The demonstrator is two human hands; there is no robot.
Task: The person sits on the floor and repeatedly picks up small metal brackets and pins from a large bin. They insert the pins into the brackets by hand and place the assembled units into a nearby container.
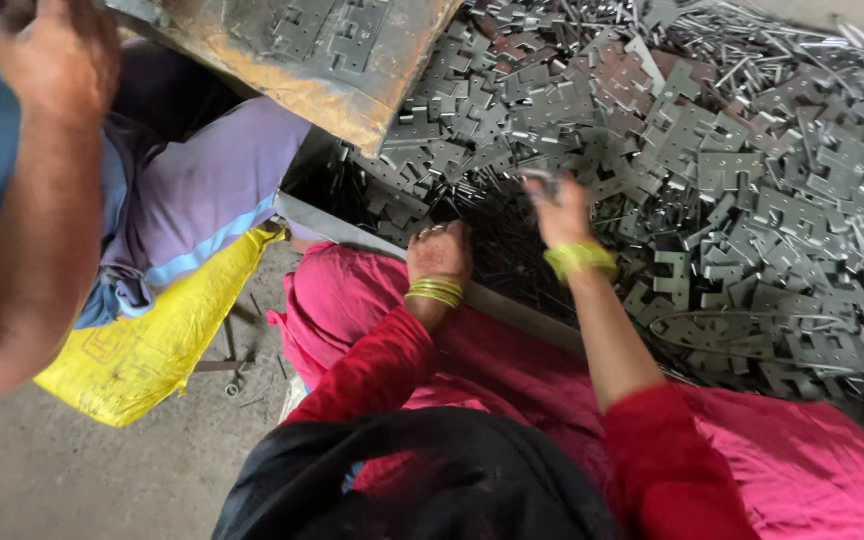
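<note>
Right hand (560,212) pinches a blurred metal plate (540,181), orientation unclear.

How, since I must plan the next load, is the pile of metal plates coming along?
Done: only a few plates lie on the rusty tray at upper left. In hand: the right hand pinches a blurred metal piece; the left hand rests at the bin's edge. Left: the large grey heap.

light: dim, flat daylight | glare: faint sheen on metal pieces (732,170) | blur: raised hand (560,210) smeared | edges: stretched
</note>
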